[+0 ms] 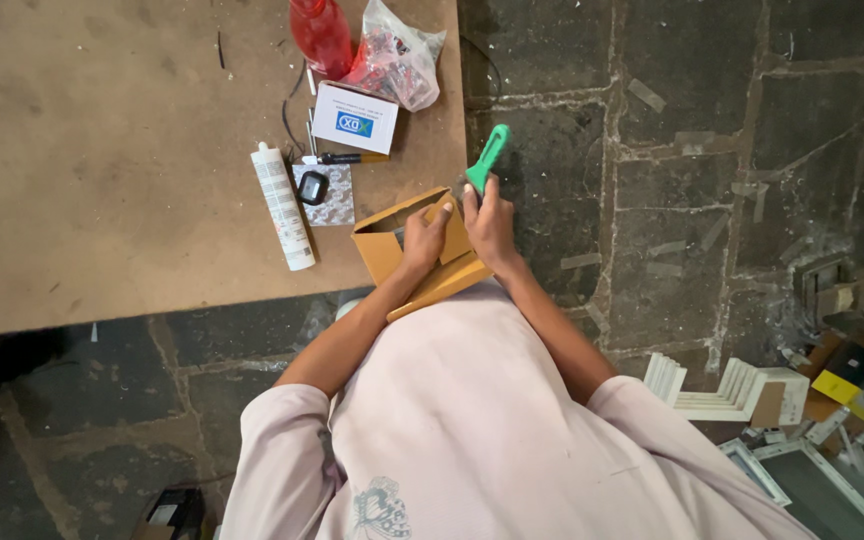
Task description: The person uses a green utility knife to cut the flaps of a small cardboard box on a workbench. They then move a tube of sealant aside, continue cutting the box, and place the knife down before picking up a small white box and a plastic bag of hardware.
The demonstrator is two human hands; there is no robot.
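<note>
Head view, single entry: small brown cardboard box [414, 248], flaps partly open, held at the near right corner of the fibreboard table [102, 150], pressed against the person's front; left hand [424, 240] laid over the box's top flap, fingers curled onto the cardboard and steadying it; right hand [490, 222] wrapped tightly round the lower end of a green-handled tool [486, 160], handle pointing up and away past the table edge, working end hidden behind the fingers and the box, so its kind of blade cannot be told. Handling note, as a judgement: the box wants firm bracing by the left hand with fingertips kept clear of the tool's line, and the tool short, shallow strokes led away from the body. Pose: both forearms drawn in close, elbows bent, wrists meeting above the box, right wrist cocked slightly upward. Adjacent on the table: white sealant cartridge [283, 205] lying flat, small white carton [355, 118], red bottle [321, 36], clear plastic bag [397, 55], black marker [344, 158]. Stone floor [702, 150] beneath
</note>
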